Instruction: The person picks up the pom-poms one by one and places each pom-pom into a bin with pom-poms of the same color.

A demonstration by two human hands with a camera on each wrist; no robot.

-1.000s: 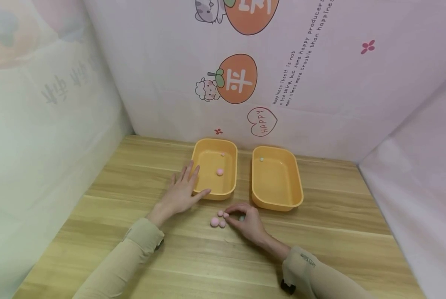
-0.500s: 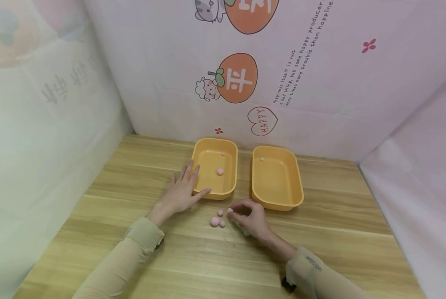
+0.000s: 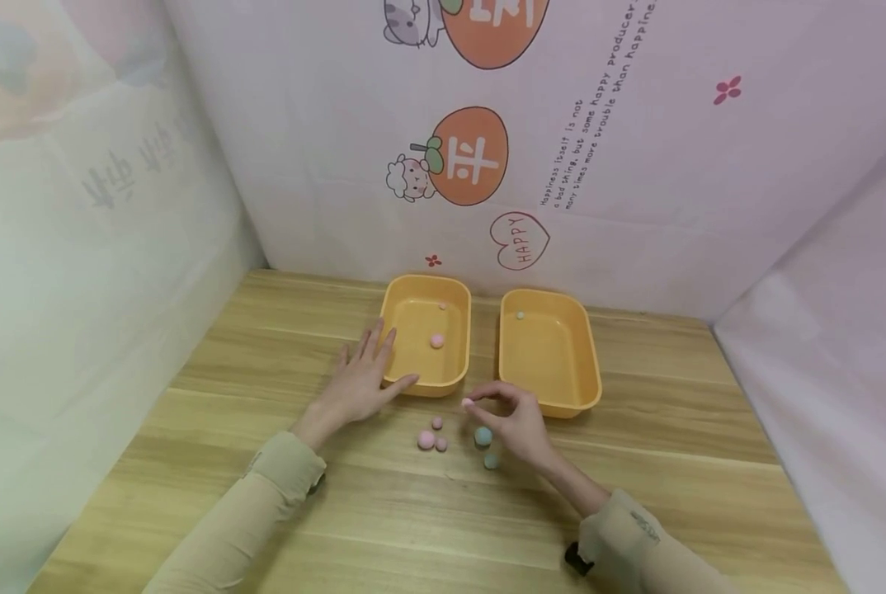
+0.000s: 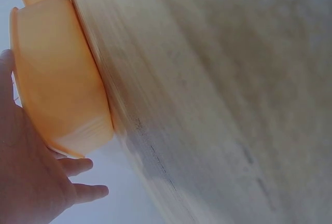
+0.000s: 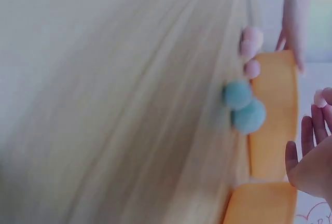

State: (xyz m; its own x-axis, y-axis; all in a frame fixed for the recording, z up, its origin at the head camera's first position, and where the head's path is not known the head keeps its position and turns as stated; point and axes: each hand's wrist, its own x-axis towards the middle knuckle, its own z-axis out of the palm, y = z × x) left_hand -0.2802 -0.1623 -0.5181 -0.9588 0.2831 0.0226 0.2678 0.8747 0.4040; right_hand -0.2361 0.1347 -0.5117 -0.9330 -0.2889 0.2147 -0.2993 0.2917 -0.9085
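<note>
My right hand (image 3: pixel 519 422) pinches a small pink ball (image 3: pixel 468 403) between thumb and index finger, raised above the table just short of the gap between two yellow bins. My left hand (image 3: pixel 357 384) lies with fingers spread on the near left edge of the left bin (image 3: pixel 463 363). Inside that bin are a larger pink ball (image 3: pixel 436 340) and a tiny pink one (image 3: pixel 443 306). On the table, three pink balls (image 3: pixel 426 440) sit clustered before the left bin. Two blue-green balls (image 3: pixel 483 436) rest beneath my right hand; the right wrist view shows them close together.
The right bin (image 3: pixel 591 363) holds one tiny pale green ball (image 3: pixel 520 315). Both bins stand near a printed cloth wall (image 3: pixel 339 190) at the back of the wooden table (image 3: pixel 384 528). More cloth walls enclose the left and right sides.
My right hand has lifted the small pink ball out of the pink cluster and moved it right and toward the bins, uncovering the blue-green balls. The left hand has stayed in place.
</note>
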